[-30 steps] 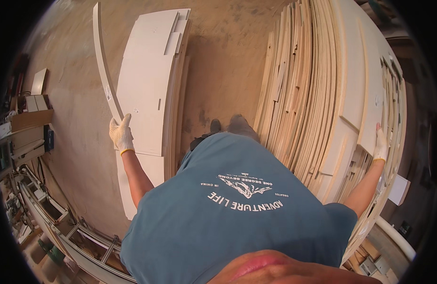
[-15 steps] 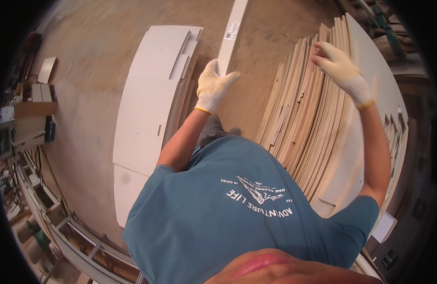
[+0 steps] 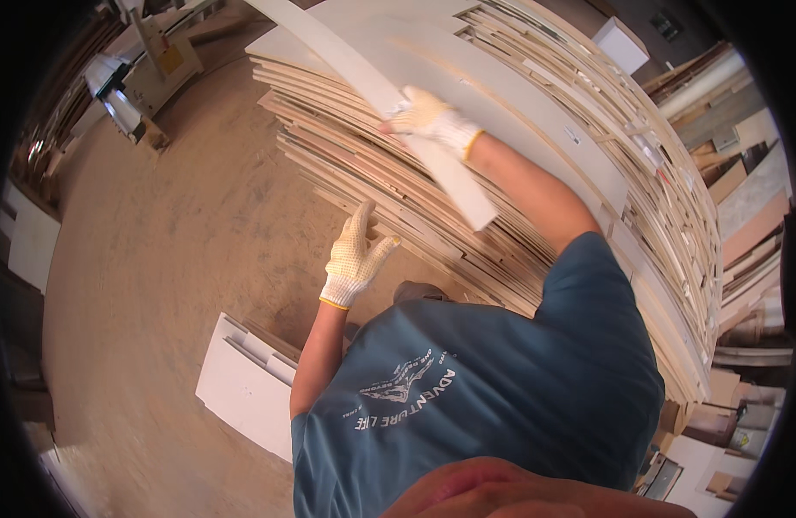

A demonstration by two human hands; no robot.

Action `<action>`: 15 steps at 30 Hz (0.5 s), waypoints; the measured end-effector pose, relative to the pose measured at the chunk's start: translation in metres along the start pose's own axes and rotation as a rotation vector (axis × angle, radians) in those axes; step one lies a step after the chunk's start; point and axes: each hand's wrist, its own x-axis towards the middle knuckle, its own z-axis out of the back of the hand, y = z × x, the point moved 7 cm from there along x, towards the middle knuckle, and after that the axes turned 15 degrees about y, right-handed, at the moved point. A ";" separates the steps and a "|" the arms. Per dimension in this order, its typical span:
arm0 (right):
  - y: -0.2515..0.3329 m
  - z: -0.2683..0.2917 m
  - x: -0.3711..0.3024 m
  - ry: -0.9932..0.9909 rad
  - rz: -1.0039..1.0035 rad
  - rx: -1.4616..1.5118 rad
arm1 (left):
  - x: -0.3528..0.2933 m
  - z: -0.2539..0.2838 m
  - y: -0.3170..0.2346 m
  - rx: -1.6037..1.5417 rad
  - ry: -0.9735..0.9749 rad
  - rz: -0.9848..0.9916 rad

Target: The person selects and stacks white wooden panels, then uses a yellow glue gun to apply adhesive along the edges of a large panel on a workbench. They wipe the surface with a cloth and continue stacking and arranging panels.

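A long, narrow white board strip point(image 3: 346, 62) lies slantwise over a large stack of boards point(image 3: 536, 108), its near end reaching past the stack's layered edge. My right hand point(image 3: 434, 119), in a cream knit glove with a yellow cuff, is closed on the strip partway along. Part of its fingers is hidden by the hand itself. My left hand point(image 3: 356, 259), gloved the same way, is apart from the strip. Its thumb and fingers are spread, with nothing in them, close to the lower left edge of the stack.
White panels point(image 3: 247, 393) are piled low on the brown floor point(image 3: 156, 259) to my left. A metal machine part point(image 3: 113, 95) stands at the far left. More boards and offcuts point(image 3: 751, 285) lean along the right, and a white box-like piece point(image 3: 620, 45) sits beyond the stack.
My view has turned right toward the board stack. The strip has passed from my left hand to my right and now lies across the stack. My left hand has let go.
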 end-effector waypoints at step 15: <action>-0.049 0.184 -0.135 -0.174 -0.525 -0.863 | -0.186 0.055 0.431 -0.177 0.153 1.185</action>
